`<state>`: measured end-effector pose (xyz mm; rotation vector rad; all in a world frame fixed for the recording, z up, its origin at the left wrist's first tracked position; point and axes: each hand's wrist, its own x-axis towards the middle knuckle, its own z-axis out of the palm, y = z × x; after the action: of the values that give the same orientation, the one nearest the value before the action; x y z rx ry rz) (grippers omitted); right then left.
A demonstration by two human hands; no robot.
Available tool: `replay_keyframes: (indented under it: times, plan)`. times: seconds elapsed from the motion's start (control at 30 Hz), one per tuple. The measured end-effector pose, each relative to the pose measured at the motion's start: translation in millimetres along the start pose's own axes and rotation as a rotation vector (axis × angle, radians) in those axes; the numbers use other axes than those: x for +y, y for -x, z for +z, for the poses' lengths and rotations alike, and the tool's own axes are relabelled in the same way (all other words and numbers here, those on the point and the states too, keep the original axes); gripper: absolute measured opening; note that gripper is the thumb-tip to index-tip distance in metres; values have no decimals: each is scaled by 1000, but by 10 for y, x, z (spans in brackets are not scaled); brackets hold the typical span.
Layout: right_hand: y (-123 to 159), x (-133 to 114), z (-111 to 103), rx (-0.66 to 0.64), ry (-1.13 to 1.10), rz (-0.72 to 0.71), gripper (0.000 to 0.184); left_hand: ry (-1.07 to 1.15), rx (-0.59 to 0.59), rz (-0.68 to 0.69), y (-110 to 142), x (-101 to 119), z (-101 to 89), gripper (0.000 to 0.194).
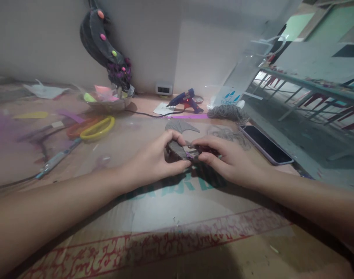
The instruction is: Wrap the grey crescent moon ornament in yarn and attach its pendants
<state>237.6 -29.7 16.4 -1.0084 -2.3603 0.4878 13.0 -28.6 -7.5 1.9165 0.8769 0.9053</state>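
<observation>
Pinching one dark grey piece [176, 150] between two hands

At the far left of the counter [143, 106] lie one yellow strip [31, 115] and one white scrap [46, 91], both blurred. Next come one slim blue-and-clear tool [58, 157], one short purple strip [69, 115], and two loops that overlap, one orange [81, 128] and one yellow [98, 128]. Behind these stands one bowl [100, 105] of coloured scraps, too jumbled to count; above it hangs one dark crescent shape [94, 37] bearing four bright knobs. One small white digital clock [164, 90] sits against the wall.

In the middle, over one cardboard sheet [121, 248] with red scrollwork, the left hand [155, 159] curls thumb and fingers around the left side of the ribbed grey piece. A bit of purple shows at its right end, where the right hand [227, 161] pinches with bent thumb and fingers; blur hides the exact contact. One pointed grey shape [181, 126] lies just beyond.

Farther back are one blue glue gun [181, 100] with one red light, one white paper [162, 109] under its nozzle, one round tin [198, 99] and one long purple strip [191, 116]. To the right follow one grey yarn skein [227, 112], one loose yarn tangle [227, 133], one clear bag [238, 83] with a blue print, and one phone [267, 145], its screen dark.
</observation>
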Motion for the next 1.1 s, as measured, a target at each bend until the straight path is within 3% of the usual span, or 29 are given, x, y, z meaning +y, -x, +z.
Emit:
replay_keyframes:
  times: [0.13,0.4,1.1]
  plan:
    - [67,101,55,53,149,-143,28,-62,-11,-1,5,5,8,31]
    - [113,113,104,86,336,-301,35,-124,-34,30,10,-23,8,32]
    - [104,100,123,111,445,-320,35,-258,-34,87,3,30,19,31]
